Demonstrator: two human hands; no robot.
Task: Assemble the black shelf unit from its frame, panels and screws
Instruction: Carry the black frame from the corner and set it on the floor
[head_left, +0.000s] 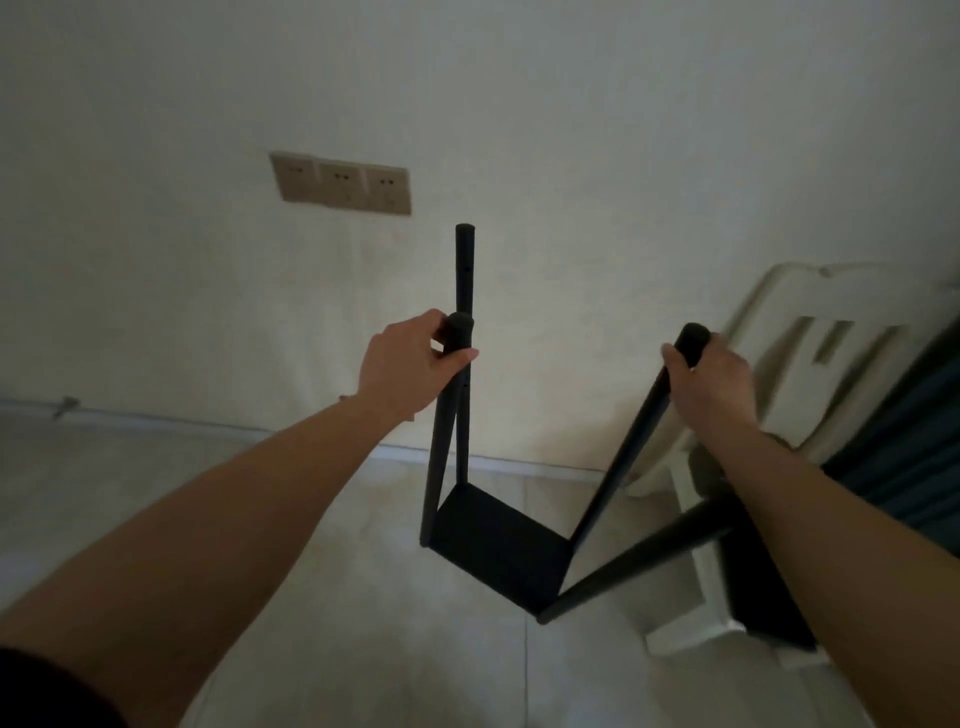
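**One panel on, the upper shelves still to fit**

You have the black shelf unit (498, 519) part-built and standing over the tiled floor (156, 493), close to the wall. Four black poles are joined to a single black panel (496, 545) at the bottom; whether its feet touch the floor or you are holding it just above, the view does not settle. No other panel sits higher up the poles, and small holes show on the far pole (465, 270) where more would fix. So I judge the task early to midway: base joined, upper panels and their screws left. A dark flat piece (769, 587) leans by the pale plastic chair (810, 332) at your right; it may be another panel, but I cannot be sure. No screws are visible.

Your left hand (410, 364) reaches forward with the arm nearly straight, fingers and thumb curled round the top of the near-left pole (447, 415). Your right hand (711, 374) is wrapped over the top of the right pole (639, 431), which slants outward from the panel. The fourth pole (639, 561) runs under your right forearm.
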